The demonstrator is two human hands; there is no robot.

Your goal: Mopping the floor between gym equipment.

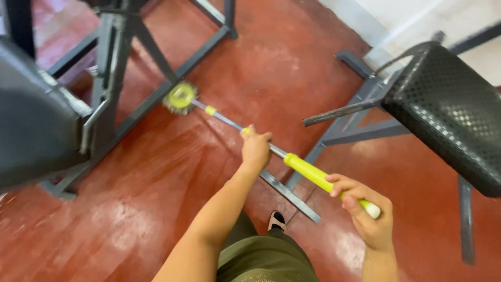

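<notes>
- Gripping the long metal mop pole with its yellow foam grip (308,172), both bare hands are wrapped around it in the head view; the pole runs on a slant from lower right up toward upper left across the frame
- the left hand (255,148) is closed around the bare silver part of the pole, fingers curled tight over it, knuckles up; the left forearm reaches in from the bottom edge
- the right hand (365,214) is clenched on the lower end of the yellow grip, just short of the white end cap, fingers folded under and thumb over
- the round mop head with a yellow hub and greyish fringe (180,97) sits on the glossy red-brown floor (156,198), touching or just beside a slanted bar of the dark grey steel gym frame (130,68) at upper left
- a black padded bench with a perforated cover (449,109) stands at the right on grey steel legs; one flat leg lies on the floor beneath the pole
- olive-green trousers (261,258) and a dark shoe with white trim (276,220) show at the bottom, between the forearms
</notes>
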